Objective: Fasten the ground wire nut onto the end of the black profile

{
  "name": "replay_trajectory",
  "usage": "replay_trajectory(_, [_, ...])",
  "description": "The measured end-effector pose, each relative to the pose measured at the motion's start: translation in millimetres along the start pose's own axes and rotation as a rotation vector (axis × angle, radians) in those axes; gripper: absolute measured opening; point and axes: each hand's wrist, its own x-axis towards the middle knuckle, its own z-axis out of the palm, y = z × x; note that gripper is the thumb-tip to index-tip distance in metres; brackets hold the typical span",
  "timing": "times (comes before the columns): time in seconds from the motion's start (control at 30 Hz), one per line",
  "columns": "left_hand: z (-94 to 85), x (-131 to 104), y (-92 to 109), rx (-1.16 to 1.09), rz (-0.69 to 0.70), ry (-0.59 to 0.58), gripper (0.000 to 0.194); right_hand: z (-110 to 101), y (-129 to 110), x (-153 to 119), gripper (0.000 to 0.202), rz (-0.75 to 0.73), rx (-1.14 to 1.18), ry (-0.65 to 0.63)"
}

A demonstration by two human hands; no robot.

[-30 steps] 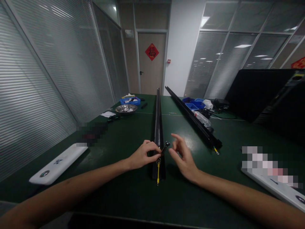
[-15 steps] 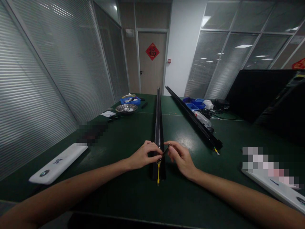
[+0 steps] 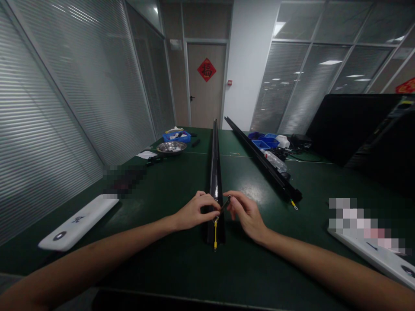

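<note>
A long black channel-shaped rail (image 3: 215, 172) lies lengthwise in front of me on the green table. Over its near end, my left hand (image 3: 197, 210) pinches something small near the lower tip of a dark, slim tool; its fingertips hide the exact contact. The upper end of that tool (image 3: 225, 204) is between the thumb and fingers of my right hand (image 3: 247, 214), just right of the rail. A yellow wire with a ring terminal (image 3: 215, 235) hangs toward me from the rail's near end, below my left fingertips.
A second black rail (image 3: 266, 162) lies diagonally at the right, with a yellow lead, beside blue bins (image 3: 260, 144) and a plastic bottle (image 3: 275, 160). A metal bowl (image 3: 171, 148) stands back left. White devices (image 3: 78, 222) flank both arms.
</note>
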Motion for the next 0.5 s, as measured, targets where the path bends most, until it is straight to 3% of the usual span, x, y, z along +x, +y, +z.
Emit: replay_trajectory(0.5, [0.3, -0.3, 2.0, 0.033, 0.026, -0.006, 0.012, -0.4, -1.1, -1.7, 0.028, -0.055, -0.055, -0.005])
